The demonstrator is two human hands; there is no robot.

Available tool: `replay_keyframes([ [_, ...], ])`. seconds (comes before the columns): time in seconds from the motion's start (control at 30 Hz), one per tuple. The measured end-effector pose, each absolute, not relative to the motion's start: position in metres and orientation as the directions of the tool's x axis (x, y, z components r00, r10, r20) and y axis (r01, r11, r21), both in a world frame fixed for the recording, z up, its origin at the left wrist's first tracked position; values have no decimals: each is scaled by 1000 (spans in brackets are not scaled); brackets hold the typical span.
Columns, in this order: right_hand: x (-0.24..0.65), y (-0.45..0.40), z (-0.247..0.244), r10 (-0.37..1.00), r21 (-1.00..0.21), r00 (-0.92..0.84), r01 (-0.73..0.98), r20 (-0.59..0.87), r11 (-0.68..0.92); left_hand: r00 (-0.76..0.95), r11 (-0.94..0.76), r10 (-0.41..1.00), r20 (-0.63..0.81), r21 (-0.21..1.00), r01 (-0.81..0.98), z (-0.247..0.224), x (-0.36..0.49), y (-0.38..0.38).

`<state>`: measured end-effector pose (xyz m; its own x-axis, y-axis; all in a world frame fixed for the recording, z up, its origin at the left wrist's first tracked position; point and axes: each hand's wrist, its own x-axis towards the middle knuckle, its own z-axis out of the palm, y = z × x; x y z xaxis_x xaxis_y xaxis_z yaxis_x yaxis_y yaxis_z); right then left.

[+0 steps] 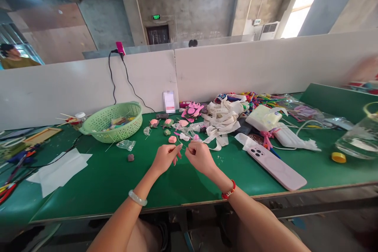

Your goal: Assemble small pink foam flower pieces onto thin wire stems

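Above the front middle of the green table, my left hand (pixel 167 158) is closed in a pinch, thumb against forefinger. My right hand (pixel 201 158) is closed like a fist close beside it, a small gap between the two. A thin pale strand (pixel 178 140) shows at the fingertips of both hands; whether it is thread or wire I cannot tell. Just beyond my left hand lies a small coral-pink block (pixel 172 139). Several small pink and green lumps (pixel 168 122) lie behind it, near a pink cut-out figure (pixel 192 112).
A green plastic basket (pixel 110 124) stands on the left, near white paper (pixel 60 171). On the right lie crumpled white strips (pixel 223 116), a pink phone (pixel 276 167), a yellow cap (pixel 338 157) and a clear jug (pixel 358 138). A white partition (pixel 236 69) runs behind the table.
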<state>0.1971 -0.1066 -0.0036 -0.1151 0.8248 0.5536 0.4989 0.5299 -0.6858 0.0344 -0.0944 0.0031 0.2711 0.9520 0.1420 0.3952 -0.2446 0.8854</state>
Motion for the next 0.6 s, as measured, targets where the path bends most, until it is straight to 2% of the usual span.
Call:
replay_keyframes([
  [0.2,196,-106,-6,778,-647,-133,481,614,592,304,-99,952,37,976,193,2,35,-91],
  [0.33,197,-108,-5,766,-635,-144,477,626,608,297,24,954,-48,996,87,2,30,-88],
  [0.6,205,-107,1,767,-632,-143,485,625,605,344,63,937,-60,998,3,9,25,-92],
])
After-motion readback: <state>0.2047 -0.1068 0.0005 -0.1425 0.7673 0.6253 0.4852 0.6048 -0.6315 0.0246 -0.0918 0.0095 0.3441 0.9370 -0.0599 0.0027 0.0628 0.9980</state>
